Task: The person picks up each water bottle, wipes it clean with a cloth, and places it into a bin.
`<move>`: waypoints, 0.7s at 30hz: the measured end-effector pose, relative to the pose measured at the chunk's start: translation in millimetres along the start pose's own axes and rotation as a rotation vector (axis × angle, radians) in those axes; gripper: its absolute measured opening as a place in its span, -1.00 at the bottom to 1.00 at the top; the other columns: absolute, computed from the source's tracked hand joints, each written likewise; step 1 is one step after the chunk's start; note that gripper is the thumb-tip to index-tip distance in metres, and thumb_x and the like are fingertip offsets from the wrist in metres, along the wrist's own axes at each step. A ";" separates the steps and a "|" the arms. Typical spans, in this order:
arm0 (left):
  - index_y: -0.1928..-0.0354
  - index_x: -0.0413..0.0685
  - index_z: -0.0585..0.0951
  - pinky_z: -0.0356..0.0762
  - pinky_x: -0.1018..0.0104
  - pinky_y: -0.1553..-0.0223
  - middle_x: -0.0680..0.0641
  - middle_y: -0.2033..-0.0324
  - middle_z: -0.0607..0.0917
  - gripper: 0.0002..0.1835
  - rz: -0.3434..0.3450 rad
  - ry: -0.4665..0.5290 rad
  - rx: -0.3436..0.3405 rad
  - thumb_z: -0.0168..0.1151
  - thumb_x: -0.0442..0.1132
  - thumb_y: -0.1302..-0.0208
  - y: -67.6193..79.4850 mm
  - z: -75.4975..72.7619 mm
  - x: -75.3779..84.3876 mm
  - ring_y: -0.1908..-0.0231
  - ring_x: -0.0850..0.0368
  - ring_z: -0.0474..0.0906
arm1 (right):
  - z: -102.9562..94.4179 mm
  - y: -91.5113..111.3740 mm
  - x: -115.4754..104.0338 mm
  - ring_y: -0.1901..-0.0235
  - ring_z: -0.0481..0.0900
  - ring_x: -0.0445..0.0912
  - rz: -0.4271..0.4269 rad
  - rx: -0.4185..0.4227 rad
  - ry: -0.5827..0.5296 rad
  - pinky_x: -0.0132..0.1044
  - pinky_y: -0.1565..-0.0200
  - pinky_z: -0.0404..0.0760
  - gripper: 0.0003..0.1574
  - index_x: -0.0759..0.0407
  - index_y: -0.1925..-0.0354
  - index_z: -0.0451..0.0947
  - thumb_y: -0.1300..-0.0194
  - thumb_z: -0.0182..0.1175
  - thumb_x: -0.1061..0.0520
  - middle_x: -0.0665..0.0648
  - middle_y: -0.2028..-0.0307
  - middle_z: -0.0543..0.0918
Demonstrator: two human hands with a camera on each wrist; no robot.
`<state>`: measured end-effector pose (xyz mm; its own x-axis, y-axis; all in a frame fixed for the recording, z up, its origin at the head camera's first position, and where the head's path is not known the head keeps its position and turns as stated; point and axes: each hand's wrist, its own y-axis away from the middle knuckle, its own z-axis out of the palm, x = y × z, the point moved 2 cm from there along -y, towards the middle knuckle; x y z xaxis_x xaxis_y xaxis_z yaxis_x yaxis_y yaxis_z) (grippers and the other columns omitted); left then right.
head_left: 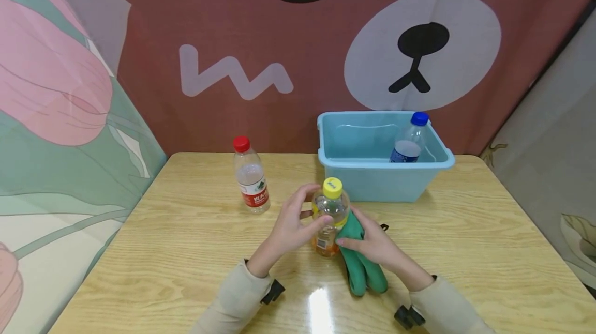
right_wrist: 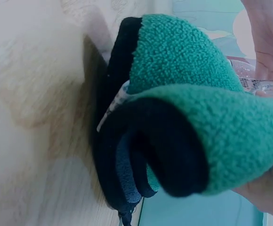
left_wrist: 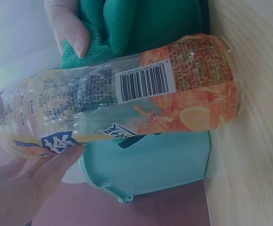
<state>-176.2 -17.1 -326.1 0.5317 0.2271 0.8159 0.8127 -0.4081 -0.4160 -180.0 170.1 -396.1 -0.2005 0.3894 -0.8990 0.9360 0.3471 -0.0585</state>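
A clear plastic bottle with a yellow cap and an orange-patterned label stands upright near the middle of the wooden table. My left hand grips its upper part, thumb on the near side and fingers round the far side. In my right hand is a folded green cleaning cloth with black edging, held against the bottle's right side. The left wrist view shows the bottle's barcode label close up. Folds of the cloth cover most of the right hand in the right wrist view.
Behind the hands, a light blue plastic bin stands at the table's back edge, holding a blue-capped bottle. A red-capped bottle stands upright to the left. A printed curtain hangs behind the table.
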 end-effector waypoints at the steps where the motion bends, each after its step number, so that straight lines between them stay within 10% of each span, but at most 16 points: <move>1: -0.14 -0.43 0.27 0.58 0.17 0.17 -0.34 -0.02 0.44 -0.40 0.001 0.003 0.002 0.28 -0.39 -0.09 0.0 0.3 -0.1 -0.01 -0.20 0.42 | 0.3 0.2 0.7 -0.24 0.16 0.21 -0.002 0.000 -0.002 0.23 -0.15 0.19 0.01 0.12 -0.38 0.00 -0.09 0.31 0.13 0.28 -0.29 0.19; 21: -0.16 -0.39 0.29 0.53 0.19 0.08 -0.33 -0.06 0.43 -0.42 -0.024 0.087 -0.080 0.27 -0.44 -0.08 -3.4 -6.6 -9.1 -0.05 -0.19 0.40 | -29.1 18.1 -17.8 -0.29 0.04 0.20 0.009 0.017 -0.060 0.25 -0.18 0.09 -0.09 0.02 -0.35 0.08 -0.12 0.29 0.10 0.24 -0.32 0.12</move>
<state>-185.4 -23.7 -329.5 0.4866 0.1615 0.8586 0.8015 -0.4736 -0.3651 -167.9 194.3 -368.5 -0.1743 0.3404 -0.9240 0.9426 0.3292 -0.0566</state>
